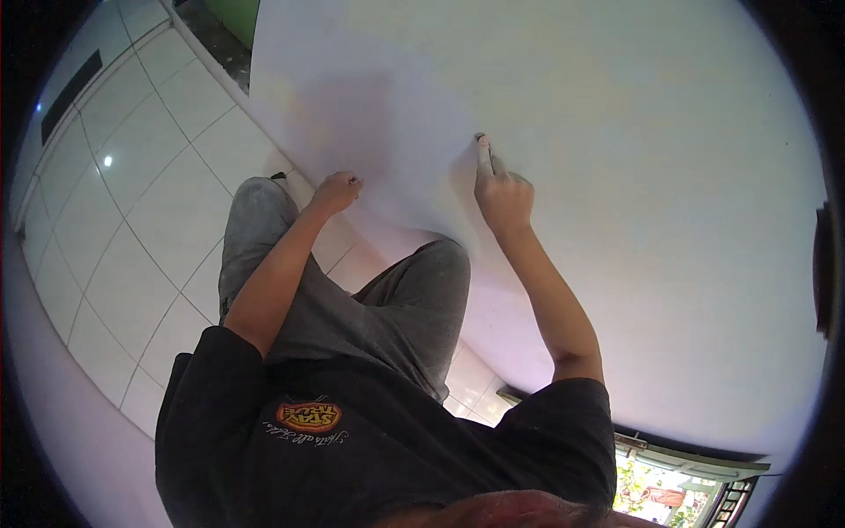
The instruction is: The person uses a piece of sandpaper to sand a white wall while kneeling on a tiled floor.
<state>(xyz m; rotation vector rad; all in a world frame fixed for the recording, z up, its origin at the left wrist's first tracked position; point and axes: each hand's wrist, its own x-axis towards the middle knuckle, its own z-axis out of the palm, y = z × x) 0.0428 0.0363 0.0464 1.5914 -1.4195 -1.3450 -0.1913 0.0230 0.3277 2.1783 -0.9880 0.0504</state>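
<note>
My right hand (505, 201) is raised against a large pale wall (634, 194), its index finger stretched forward and the other fingers curled in. At that fingertip is a small dark spot or tip (480, 136), touching or very near the wall; whether it is part of a held tool I cannot make out. The finger looks whitish, as if dusted. My left hand (336, 194) hovers just beyond my left knee, close to the wall's lower edge. Its fingers are closed, and a tiny pale bit (356, 181) shows at them, too small to name.
Glossy white floor tiles (158, 185) spread along the left. My bent legs in dusty grey trousers (414, 299) are close to the wall's base. A dark slot (72, 97) lies at the far left. At lower right is a window opening (664, 493) with greenery outside.
</note>
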